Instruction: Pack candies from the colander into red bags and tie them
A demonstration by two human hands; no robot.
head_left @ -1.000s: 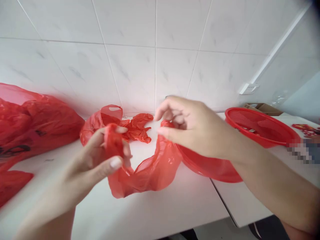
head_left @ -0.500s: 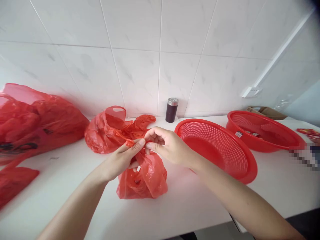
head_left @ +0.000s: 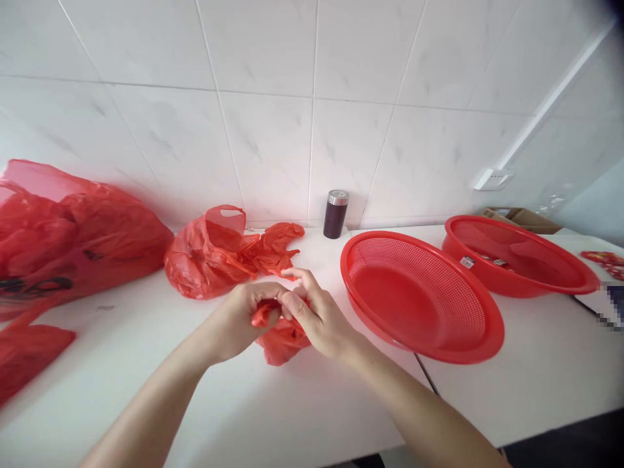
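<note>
Red plastic bag (head_left: 283, 342) is gripped in both hands' (head_left: 285, 312) nearly closed, curled fingers.

Your left hand (head_left: 238, 322) and right hand (head_left: 324, 318) hide most of the small red bag (head_left: 283, 344), so it's hard to see where your fingertips pinch it. The left edge cuts off the big red bag (head_left: 117, 227) and the flat red bag (head_left: 36, 351). The little things in the far basket (head_left: 492, 278) are too tiny to tell.
</note>
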